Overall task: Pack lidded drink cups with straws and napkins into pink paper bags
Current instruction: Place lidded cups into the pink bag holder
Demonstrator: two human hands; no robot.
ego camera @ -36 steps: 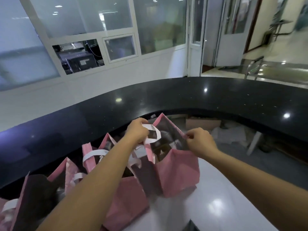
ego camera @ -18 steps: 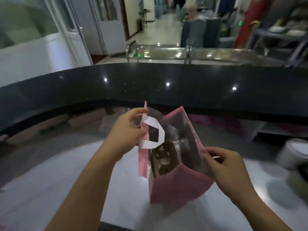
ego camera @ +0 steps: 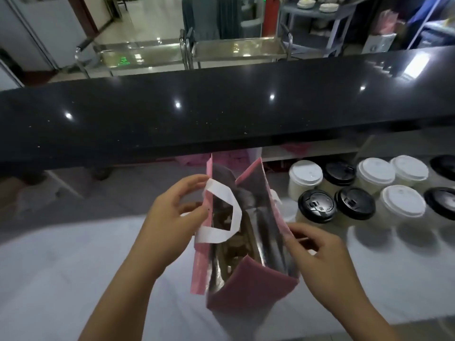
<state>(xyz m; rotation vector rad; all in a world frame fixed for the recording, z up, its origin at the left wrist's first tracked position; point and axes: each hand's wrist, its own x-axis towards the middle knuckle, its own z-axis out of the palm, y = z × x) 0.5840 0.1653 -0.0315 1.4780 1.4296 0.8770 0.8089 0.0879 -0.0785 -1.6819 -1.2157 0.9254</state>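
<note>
While your left hand (ego camera: 170,217) pinches the left rim of the pink bag (ego camera: 248,289) beside its white handle (ego camera: 221,215) and your right hand (ego camera: 317,252) pinches the right rim, the bag stands open on the counter (ego camera: 73,267). Its thin, light paper probably creases, so grip the rims gently. The lidded cups (ego camera: 316,205) stand near, to the right.

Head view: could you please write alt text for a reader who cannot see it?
A person holds a pink paper bag open on a white table: the left hand pinches its left rim by the white handle, the right hand its right rim. To the right stand lidded cups, white-lidded and black-lidded, below a raised black counter.
</note>
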